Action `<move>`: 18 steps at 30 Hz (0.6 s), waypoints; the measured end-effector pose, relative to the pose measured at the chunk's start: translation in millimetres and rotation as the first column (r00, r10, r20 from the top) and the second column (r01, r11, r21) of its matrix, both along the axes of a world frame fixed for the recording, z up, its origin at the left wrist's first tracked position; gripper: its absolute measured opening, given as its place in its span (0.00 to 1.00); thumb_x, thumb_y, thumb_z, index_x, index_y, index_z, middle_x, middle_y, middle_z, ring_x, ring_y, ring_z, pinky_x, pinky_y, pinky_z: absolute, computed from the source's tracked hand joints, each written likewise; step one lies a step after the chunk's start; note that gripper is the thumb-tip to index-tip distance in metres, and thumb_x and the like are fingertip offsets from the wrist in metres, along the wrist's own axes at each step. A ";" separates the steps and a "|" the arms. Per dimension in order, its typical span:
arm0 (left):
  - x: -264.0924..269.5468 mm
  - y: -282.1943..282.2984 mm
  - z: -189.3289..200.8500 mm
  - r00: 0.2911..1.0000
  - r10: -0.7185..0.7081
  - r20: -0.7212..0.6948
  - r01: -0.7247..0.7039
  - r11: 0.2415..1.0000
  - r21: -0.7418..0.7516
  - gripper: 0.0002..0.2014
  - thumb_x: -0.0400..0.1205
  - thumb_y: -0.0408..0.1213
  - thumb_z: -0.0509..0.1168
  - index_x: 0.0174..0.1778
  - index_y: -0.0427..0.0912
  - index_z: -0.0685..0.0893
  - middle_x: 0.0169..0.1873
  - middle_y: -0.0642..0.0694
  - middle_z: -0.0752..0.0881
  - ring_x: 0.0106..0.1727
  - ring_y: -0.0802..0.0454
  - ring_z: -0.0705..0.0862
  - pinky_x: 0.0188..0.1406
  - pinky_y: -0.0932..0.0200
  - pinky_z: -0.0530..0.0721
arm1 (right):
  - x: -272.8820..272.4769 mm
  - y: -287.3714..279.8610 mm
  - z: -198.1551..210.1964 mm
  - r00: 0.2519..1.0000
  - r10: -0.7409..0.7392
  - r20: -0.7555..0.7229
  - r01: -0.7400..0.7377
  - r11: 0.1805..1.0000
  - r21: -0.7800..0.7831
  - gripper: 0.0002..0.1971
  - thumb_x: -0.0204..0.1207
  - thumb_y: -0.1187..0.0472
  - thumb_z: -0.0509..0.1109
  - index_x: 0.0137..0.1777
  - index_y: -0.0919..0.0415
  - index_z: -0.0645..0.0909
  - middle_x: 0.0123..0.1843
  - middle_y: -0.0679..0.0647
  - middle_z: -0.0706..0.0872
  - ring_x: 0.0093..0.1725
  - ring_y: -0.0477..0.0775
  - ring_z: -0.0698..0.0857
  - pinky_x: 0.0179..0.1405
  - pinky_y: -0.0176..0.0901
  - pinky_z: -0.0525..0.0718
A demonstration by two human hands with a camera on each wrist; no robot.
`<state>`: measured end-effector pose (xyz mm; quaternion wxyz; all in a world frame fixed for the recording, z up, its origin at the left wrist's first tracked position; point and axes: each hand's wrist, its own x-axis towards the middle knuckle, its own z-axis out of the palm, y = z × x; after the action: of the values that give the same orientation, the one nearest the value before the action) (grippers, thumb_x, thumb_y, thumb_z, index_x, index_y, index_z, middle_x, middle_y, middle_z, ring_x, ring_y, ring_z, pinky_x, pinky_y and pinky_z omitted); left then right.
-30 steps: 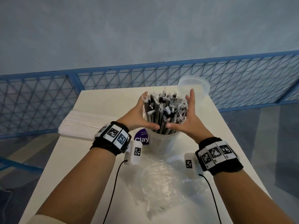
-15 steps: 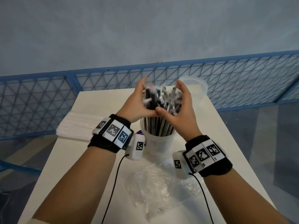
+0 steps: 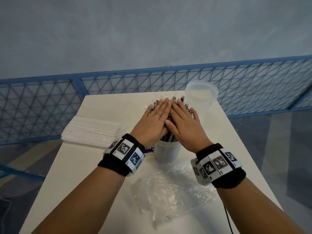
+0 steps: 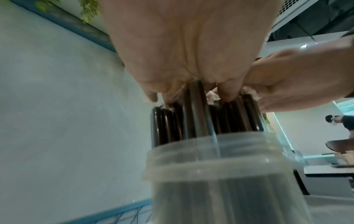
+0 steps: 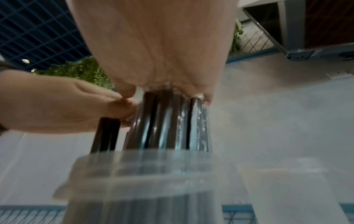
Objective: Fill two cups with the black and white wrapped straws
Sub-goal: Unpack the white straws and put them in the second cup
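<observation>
**Both palms flat on the black straws in the near cup**

The left hand (image 3: 154, 120) and the right hand (image 3: 184, 123) lie side by side, fingers straight and spread wide, palms down on the tops of the black plastic-wrapped straws (image 3: 168, 141). Neither hand grips anything; the two index fingers touch at their tips, and the right thumb lies against the left hand's edge. A thin ring (image 3: 158, 114) sits on one left finger.

The straws stand upright, packed close, in the clear round plastic cup (image 3: 166, 153) directly under the palms. From the left wrist view the palm (image 4: 184, 45) presses on the crinkled wrapper ends, with the dark straws (image 4: 206, 119) rising above the cup's rim (image 4: 210, 153). The right wrist view shows the same from the other side: palm (image 5: 159, 45) on top, glossy straws (image 5: 164, 121) below, and the blurred cup rim (image 5: 145, 163).

A second clear plastic cup (image 3: 201, 97) stands just beyond the right fingertips, with no straws visible in it. A flat stack of white paper-wrapped straws (image 3: 92, 130) lies left of the left hand. A crumpled clear plastic bag (image 3: 172, 188) lies on the white surface (image 3: 108, 105) between the wrists, nearer the person. Both wrists wear black bands with square-patterned markers (image 3: 126, 152).
</observation>
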<state>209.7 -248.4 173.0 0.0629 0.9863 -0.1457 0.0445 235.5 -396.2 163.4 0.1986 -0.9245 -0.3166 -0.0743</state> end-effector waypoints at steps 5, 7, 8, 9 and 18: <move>0.4 19.2 5.8 0.995 0.096 0.002 -0.085 0.894 -0.439 0.62 0.64 0.62 0.72 0.79 0.46 0.32 0.78 0.52 0.28 0.80 0.52 0.30 0.81 0.43 0.38 | 10.0 -17.0 9.2 0.976 0.042 -0.215 0.074 0.860 0.505 0.56 0.59 0.36 0.75 0.82 0.52 0.47 0.85 0.50 0.49 0.82 0.43 0.48 0.77 0.28 0.53; 5.8 26.7 0.4 0.973 0.131 -0.190 -0.220 0.775 -0.593 0.65 0.58 0.63 0.74 0.80 0.48 0.37 0.82 0.48 0.43 0.83 0.46 0.46 0.82 0.40 0.51 | 12.2 -17.0 6.1 0.920 0.097 -0.380 0.109 0.868 0.485 0.60 0.57 0.43 0.79 0.82 0.53 0.44 0.81 0.47 0.58 0.79 0.43 0.60 0.75 0.31 0.62; 8.3 27.8 -2.6 0.962 0.106 -0.250 -0.242 0.753 -0.612 0.62 0.58 0.62 0.75 0.81 0.48 0.44 0.82 0.47 0.55 0.82 0.44 0.55 0.80 0.40 0.59 | 11.8 -13.5 2.7 0.903 0.124 -0.410 0.094 0.876 0.473 0.57 0.60 0.47 0.81 0.82 0.54 0.46 0.76 0.44 0.64 0.74 0.42 0.67 0.70 0.30 0.67; 10.5 27.0 -5.1 0.964 0.071 -0.258 -0.223 0.746 -0.627 0.55 0.62 0.57 0.76 0.80 0.46 0.53 0.78 0.46 0.66 0.78 0.43 0.65 0.77 0.43 0.65 | 11.9 -8.6 -2.7 0.910 0.124 -0.395 0.092 0.870 0.485 0.51 0.63 0.52 0.80 0.81 0.55 0.51 0.71 0.44 0.69 0.68 0.42 0.72 0.66 0.29 0.71; 8.4 35.4 1.9 0.951 0.045 -0.305 -0.234 0.750 -0.619 0.60 0.62 0.49 0.79 0.80 0.53 0.44 0.77 0.47 0.68 0.76 0.49 0.69 0.72 0.50 0.71 | 6.2 14.4 -6.8 0.939 0.071 -0.335 0.131 0.830 0.542 0.49 0.67 0.39 0.71 0.81 0.55 0.50 0.73 0.48 0.69 0.71 0.44 0.68 0.70 0.36 0.65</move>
<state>218.0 -213.0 174.8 0.4158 0.9079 -0.0365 -0.0385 241.7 -381.8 156.7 0.5095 -0.8299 -0.2272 -0.0048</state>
